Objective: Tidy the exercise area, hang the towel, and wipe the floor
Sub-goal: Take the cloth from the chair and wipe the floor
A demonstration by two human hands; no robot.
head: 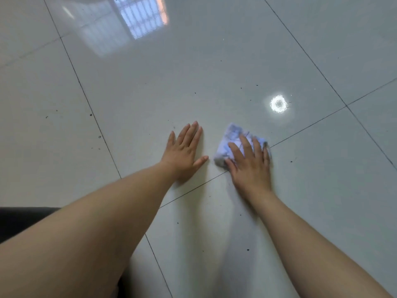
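Observation:
A small crumpled white-and-blue cloth (230, 138) lies on the glossy pale tiled floor (150, 87), close to a dark grout line. My right hand (250, 162) presses flat on top of the cloth with fingers spread, covering its near half. My left hand (184, 150) rests palm down on the bare tile just left of the cloth, fingers together and thumb out, holding nothing. Both forearms reach in from the bottom of the view.
Small dark specks of dirt (91, 115) dot the tiles around my hands. A round lamp reflection (278, 104) shines right of centre, and a window reflection (141, 16) at the top. A dark object (19, 222) sits at the left edge.

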